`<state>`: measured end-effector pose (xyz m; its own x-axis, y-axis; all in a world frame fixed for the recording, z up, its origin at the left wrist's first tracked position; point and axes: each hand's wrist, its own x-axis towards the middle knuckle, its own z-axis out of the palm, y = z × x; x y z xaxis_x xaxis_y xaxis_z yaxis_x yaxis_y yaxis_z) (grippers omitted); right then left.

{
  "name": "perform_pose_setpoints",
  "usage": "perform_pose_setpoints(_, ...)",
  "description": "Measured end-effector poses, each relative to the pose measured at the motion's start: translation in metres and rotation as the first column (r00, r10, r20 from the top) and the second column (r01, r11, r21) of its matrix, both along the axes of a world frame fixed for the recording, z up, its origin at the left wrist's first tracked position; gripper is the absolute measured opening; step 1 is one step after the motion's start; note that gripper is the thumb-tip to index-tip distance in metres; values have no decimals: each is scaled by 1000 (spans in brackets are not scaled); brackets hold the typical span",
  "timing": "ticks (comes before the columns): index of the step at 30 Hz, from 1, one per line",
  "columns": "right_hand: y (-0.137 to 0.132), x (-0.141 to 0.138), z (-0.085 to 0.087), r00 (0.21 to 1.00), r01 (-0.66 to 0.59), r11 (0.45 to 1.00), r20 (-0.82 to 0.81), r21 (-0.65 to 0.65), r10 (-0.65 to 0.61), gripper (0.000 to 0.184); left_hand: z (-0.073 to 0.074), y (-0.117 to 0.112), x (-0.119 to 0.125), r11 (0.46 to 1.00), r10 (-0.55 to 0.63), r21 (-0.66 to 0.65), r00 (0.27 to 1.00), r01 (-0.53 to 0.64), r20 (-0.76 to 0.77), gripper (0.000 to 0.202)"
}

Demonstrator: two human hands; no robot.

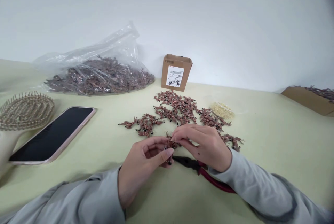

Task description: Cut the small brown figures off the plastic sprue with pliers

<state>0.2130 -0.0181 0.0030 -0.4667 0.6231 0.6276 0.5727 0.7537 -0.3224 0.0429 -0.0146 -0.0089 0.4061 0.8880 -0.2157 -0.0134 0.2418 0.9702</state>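
My left hand (142, 164) and my right hand (206, 145) meet near the table's front, both pinching a small reddish-brown figurine (171, 144) between their fingertips. Red-handled pliers (206, 175) lie on the table under my right hand, jaws pointing left. Just beyond my hands lies a scatter of several similar figurines (180, 109), with a smaller cluster (144, 123) to the left.
A clear plastic bag (99, 72) full of figurines lies at the back left. A small cardboard box (175, 72) stands by the wall. A heap of pale small parts (222, 110), a phone (53, 134), a hairbrush (23, 110) and another box (310, 100) at the right.
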Motion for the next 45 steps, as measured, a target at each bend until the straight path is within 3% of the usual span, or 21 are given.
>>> perform_pose_setpoints(16, -1, 4, -5, 995, -39, 999, 93, 9, 38, 19, 0, 1, -1, 1000, 5, -9, 1000, -6, -28, 27)
perform_pose_setpoints(45, -2, -2, -5, 1000, 0, 1000, 0, 4, 0, 17, 0, 3, -2, 997, -40, -60, 999, 40, 7, 27)
